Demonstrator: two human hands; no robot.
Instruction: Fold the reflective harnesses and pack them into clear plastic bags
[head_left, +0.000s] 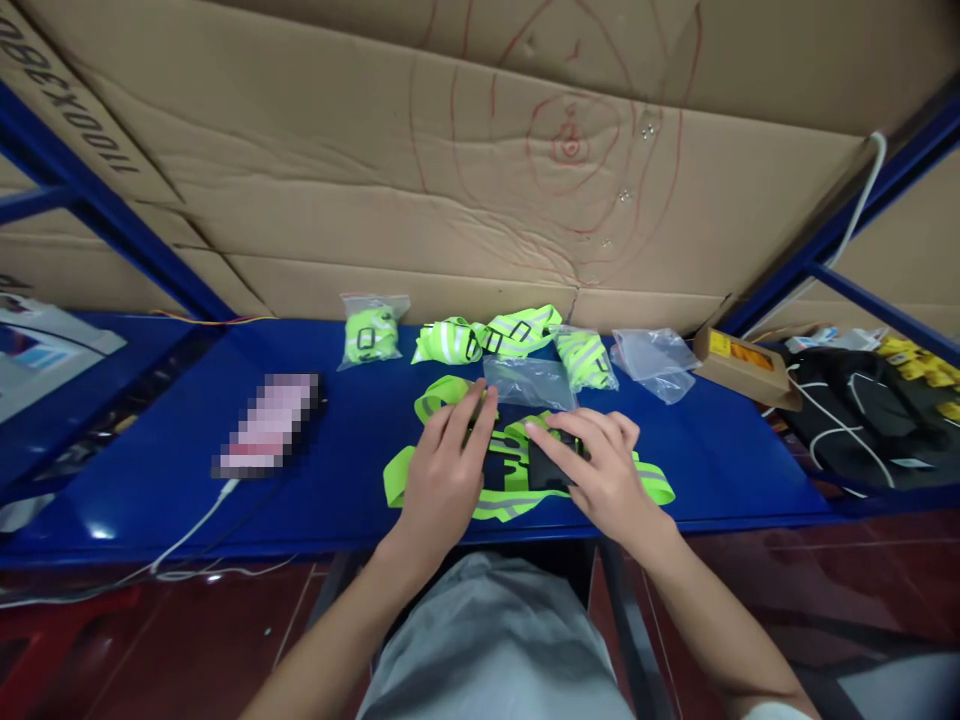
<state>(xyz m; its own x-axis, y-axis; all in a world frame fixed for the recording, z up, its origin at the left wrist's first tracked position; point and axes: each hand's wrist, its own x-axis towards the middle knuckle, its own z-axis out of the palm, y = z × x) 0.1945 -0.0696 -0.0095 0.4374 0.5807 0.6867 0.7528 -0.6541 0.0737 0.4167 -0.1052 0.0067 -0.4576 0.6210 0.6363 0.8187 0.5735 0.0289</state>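
Observation:
A neon yellow-green reflective strap harness point(510, 503) with grey stripes lies loosely spread on the blue shelf, near its front edge. My left hand point(448, 465) rests over the harness's left part, fingers stretched out and pointing away from me. Across from it, my right hand point(600, 465) has its fingers apart, with the index fingertip on a strap near the middle. Under and beside that hand is a dark, flat piece point(546, 468), partly covered by my fingers. What lies beneath my left fingers is hidden.
Behind the harness are a bagged strap bundle point(371, 335), two loose rolled straps point(450, 342) point(521, 330), another bagged bundle point(586, 360) and clear plastic bags point(529, 382) point(655, 362). A blurred phone point(268, 425) with a cable lies left; a small cardboard box point(746, 365) stands right.

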